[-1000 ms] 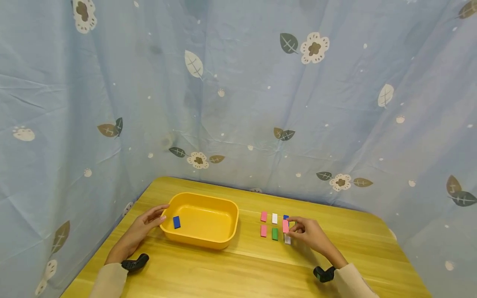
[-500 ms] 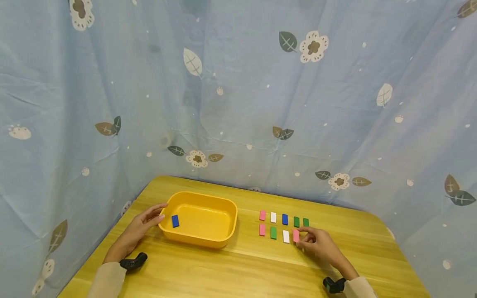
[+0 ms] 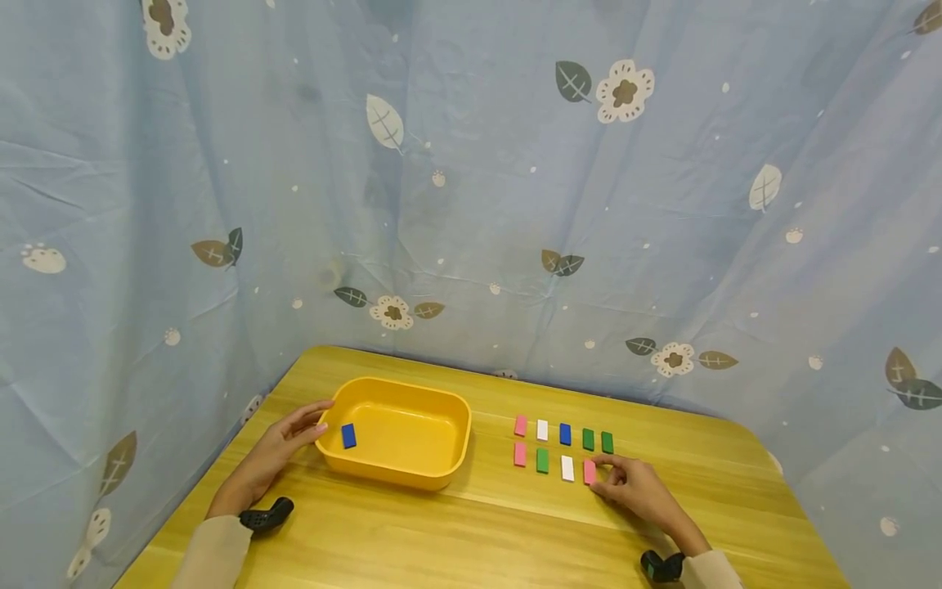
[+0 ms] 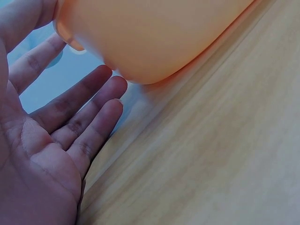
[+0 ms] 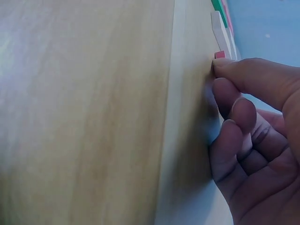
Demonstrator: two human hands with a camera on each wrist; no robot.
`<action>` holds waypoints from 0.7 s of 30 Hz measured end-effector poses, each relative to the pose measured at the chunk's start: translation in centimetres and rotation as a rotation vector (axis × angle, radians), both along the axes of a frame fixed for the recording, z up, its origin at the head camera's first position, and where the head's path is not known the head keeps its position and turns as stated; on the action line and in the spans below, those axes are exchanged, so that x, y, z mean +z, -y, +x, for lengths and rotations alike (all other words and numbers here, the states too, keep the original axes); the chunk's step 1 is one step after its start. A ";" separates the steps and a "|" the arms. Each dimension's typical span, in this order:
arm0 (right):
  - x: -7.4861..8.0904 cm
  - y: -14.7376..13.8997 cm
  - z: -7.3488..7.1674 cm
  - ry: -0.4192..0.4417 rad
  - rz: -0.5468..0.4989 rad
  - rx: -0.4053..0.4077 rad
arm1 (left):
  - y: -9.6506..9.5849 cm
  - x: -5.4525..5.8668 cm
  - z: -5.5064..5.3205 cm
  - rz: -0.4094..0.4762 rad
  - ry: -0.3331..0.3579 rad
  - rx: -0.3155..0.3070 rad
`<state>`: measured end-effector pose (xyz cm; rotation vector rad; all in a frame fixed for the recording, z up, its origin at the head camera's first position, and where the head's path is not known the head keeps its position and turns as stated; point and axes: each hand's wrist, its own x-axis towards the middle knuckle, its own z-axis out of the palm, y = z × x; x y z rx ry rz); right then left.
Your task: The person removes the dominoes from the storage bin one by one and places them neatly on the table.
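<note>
In the head view, my left hand (image 3: 268, 462) rests at the left end of a yellow plastic tub (image 3: 456, 458). Its thumb and index finger touch the rim, while the other fingers (image 4: 101, 122) extend loosely below it in the left wrist view. A blue rectangular block (image 3: 349, 436) lies inside the tub. My right hand (image 3: 639, 489) pinches a small pink rectangular block (image 3: 589, 472) between thumb and index finger at the right end of the front row. Beside that block lies a white block (image 3: 567, 468). The right wrist view shows only a red-pink corner of the held block (image 5: 219, 55).
Left of the white block are a green block (image 3: 542, 460) and another pink block (image 3: 520, 455). Behind them runs a row of pink, white, blue (image 3: 565, 434) and green blocks. A patterned blue curtain (image 3: 471, 204) surrounds the wooden table (image 3: 412, 540).
My right hand has carried the pink block rightward and down from above the rows to the front row's right end. My left hand has stayed at the tub.
</note>
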<state>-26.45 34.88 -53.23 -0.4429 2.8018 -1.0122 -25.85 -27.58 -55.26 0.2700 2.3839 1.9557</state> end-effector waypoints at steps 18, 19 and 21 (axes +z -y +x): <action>3.3 1.3 -1.1 -0.014 -0.114 -0.044 | -0.2 -0.1 -0.1 -0.002 -0.002 0.016; 3.7 1.7 -1.3 -0.018 -0.125 -0.037 | -0.2 -0.1 0.0 -0.003 -0.002 0.019; 4.3 2.5 -1.6 -0.040 -0.148 -0.019 | -0.2 0.0 0.0 -0.007 -0.006 0.023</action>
